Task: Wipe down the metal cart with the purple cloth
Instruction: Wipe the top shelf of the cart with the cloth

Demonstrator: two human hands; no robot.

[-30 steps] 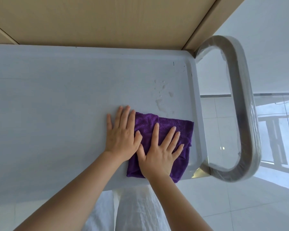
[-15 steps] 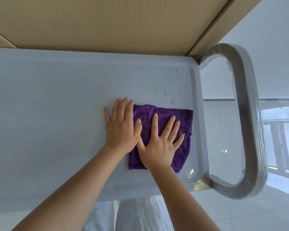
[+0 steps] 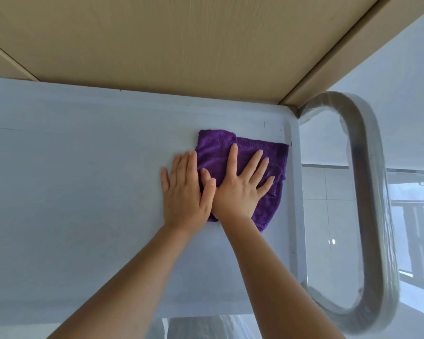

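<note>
Head view: the cloth [image 3: 240,152] is pressed flat on the cart [image 3: 83,192] near its handle [image 3: 370,192] by both hands, left [image 3: 186,192] and right [image 3: 240,189], fingers straight and spread.

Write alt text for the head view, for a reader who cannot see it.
Two bare hands press a folded purple cloth flat on a metal cart top, near its right rim: right hand spread on the cloth, left hand beside it, thumb on the cloth. A plastic-wrapped handle loops off the cart's right end.
</note>
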